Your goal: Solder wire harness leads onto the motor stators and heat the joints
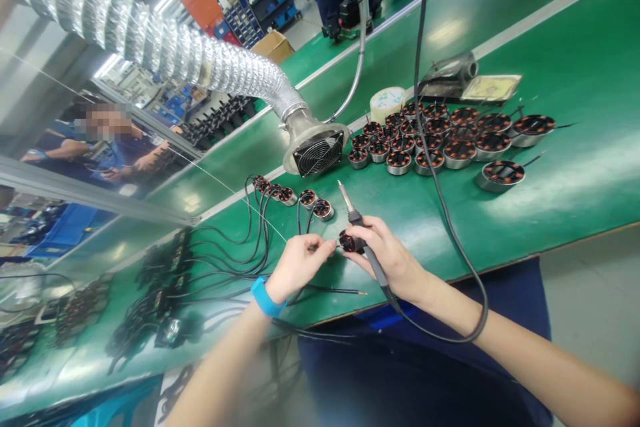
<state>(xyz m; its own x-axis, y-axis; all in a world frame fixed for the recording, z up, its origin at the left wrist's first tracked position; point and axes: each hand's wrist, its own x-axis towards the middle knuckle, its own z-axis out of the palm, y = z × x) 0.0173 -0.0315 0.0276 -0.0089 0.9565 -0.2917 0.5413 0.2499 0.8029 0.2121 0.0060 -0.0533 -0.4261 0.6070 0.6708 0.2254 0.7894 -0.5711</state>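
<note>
While our right hand (pixel 387 257) is clenched around the soldering iron (pixel 356 217) and also pins the small motor (pixel 349 241) with its fingertips, just above the front edge of the green surface (pixel 550 213), we judge that the iron's tip could swing and scorch a finger or the black leads (pixel 250 240), since one grip carries both. Our left hand (pixel 297 267) pinches shut at the motor's side, on something too small to tell, with both forearms reaching in over that edge.

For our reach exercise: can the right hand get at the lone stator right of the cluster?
Probably not yet: the path over the bench to the lone stator looks free, but the right hand holds a soldering iron.
</note>
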